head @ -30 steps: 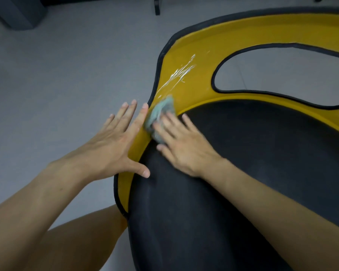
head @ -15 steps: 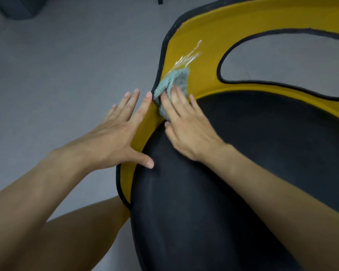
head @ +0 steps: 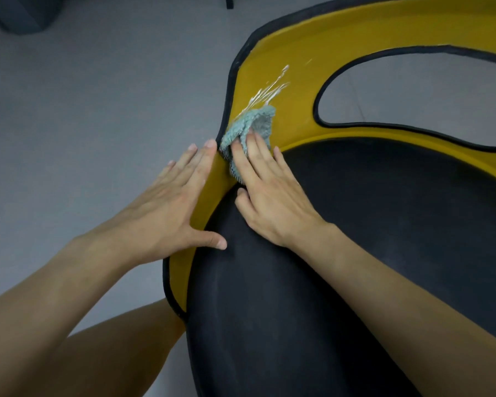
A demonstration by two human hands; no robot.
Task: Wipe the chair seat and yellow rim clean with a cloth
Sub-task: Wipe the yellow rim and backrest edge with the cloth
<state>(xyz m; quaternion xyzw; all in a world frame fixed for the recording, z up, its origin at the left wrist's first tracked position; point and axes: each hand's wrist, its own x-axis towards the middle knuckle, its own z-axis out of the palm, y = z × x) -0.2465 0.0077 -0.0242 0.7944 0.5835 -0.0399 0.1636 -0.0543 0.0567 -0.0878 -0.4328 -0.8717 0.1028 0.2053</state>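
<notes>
Right hand [head: 272, 196] flat, fingers straight and close together, pressing a blue-grey knitted cloth [head: 248, 126] onto the yellow rim [head: 298, 53] at its black-edged outer bend. Nothing curled round the cloth, only fingers laid on top of it. Thumb down at the seam between the rim and the black chair seat [head: 355, 224].

White streaks [head: 269, 90] on the yellow at 1 o'clock of the cloth, reaching its upper edge.

Left hand [head: 166, 213] at 9 o'clock of the right, likewise spread open and holding nothing. Fingers stretched along the rim's outer edge, forefinger tip just beside the cloth, thumb splayed toward 3 o'clock onto the seat.

Oval cut-out [head: 413, 90] in the rim at 2 o'clock of the cloth. Grey floor [head: 98, 96] all round. Bare leg [head: 98, 353] at 7 o'clock beside the seat.
</notes>
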